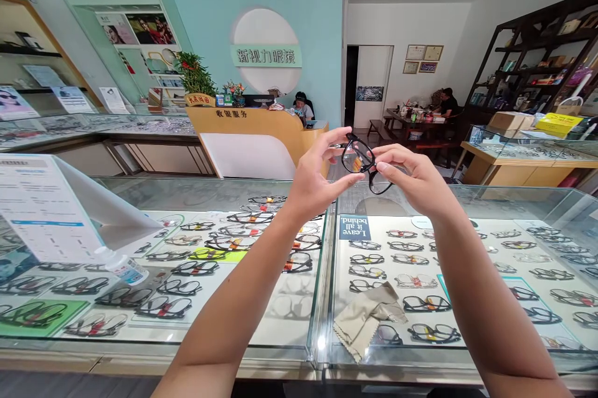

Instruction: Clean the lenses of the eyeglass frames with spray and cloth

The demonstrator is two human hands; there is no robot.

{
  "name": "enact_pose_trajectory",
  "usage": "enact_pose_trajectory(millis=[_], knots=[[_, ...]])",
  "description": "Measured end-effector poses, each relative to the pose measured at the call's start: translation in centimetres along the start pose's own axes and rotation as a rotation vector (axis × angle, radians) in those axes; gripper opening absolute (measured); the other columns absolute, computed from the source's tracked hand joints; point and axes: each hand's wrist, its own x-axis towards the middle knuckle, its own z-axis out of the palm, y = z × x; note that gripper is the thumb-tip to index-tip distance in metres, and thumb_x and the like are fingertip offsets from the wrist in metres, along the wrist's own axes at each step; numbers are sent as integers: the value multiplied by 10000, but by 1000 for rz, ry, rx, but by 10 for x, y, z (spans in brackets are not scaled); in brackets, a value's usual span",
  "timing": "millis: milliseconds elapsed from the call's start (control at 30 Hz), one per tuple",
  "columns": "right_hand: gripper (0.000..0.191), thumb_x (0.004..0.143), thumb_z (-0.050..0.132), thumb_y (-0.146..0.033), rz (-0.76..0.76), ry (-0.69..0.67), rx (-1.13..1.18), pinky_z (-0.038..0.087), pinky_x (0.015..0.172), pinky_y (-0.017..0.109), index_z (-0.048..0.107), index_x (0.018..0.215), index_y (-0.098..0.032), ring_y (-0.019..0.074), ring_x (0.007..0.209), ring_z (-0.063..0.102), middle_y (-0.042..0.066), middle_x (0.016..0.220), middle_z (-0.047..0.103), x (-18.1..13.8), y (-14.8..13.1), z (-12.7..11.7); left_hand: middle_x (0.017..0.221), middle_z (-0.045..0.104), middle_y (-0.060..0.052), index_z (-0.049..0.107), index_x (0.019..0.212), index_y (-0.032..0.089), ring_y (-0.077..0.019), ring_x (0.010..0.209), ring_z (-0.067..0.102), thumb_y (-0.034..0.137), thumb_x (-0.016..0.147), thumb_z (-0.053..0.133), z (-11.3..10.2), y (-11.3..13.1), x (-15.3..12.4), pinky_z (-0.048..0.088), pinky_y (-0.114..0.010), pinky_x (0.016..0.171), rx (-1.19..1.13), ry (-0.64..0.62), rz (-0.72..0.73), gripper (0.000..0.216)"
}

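I hold a pair of black-framed glasses [362,164] up in front of me, above the glass display counter [322,317]. My left hand [313,177] pinches the frame's left side between thumb and fingers. My right hand [415,177] grips the right side, fingertips on the rim. One lens shows an orange tint or sticker. Below the hands, under the glass, lie rows of several spectacle frames.
A beige cleaning cloth [367,317] lies on the counter near the front. A small spray bottle [122,266] lies at the left beside a standing leaflet holder [44,208]. A person sits behind the reception desk [255,136]; another sits at a far table.
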Motion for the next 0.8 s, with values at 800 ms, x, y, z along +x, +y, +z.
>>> enact_pose_trajectory(millis=[800], knots=[[179,1059,614,-359,-211,400,-319,605,1034,481,758,1010,-265,282,1186,755,101,1153,818,-5,-6,43,686,653,-3,833,931,208,-122,586,468,563,957,757,26,34,-10,377,-288,549,-125,139,-344,364]])
